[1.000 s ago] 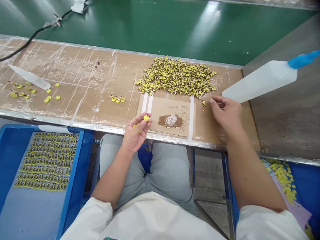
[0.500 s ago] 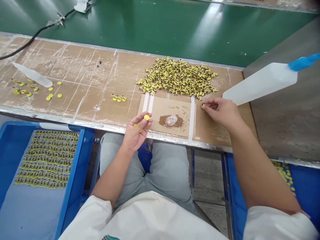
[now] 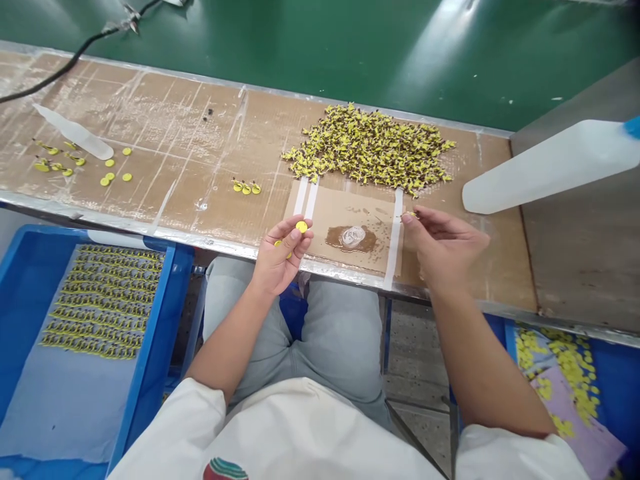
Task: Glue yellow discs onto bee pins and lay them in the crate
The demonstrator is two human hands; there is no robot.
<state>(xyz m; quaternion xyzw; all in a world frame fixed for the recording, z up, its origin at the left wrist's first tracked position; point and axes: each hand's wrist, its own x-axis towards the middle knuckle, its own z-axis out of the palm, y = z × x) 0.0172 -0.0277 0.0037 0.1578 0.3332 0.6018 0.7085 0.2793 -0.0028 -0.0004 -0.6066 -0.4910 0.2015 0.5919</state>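
Note:
My left hand is closed on several small yellow discs; one yellow disc is pinched at the fingertips, the others lie against the palm. Between thumb and finger of my right hand is a small yellow-and-dark figure, partly hidden by the fingers. Below and between the hands lies a cardboard sheet fixed with white tape, bearing a blob of clear glue-like stuff in a wet patch. Behind it is a big pile of yellow-and-dark figures.
Three figures on discs stand left of the sheet. Farther left are loose discs and a white squeeze bottle. A large white bottle leans at right. Blue bins flank my legs, one holding rows of figures, the other yellow discs.
My right hand has lifted the small figure off the table's right side and moved left toward the cardboard sheet. My left hand still holds the discs. The view has shifted slightly.

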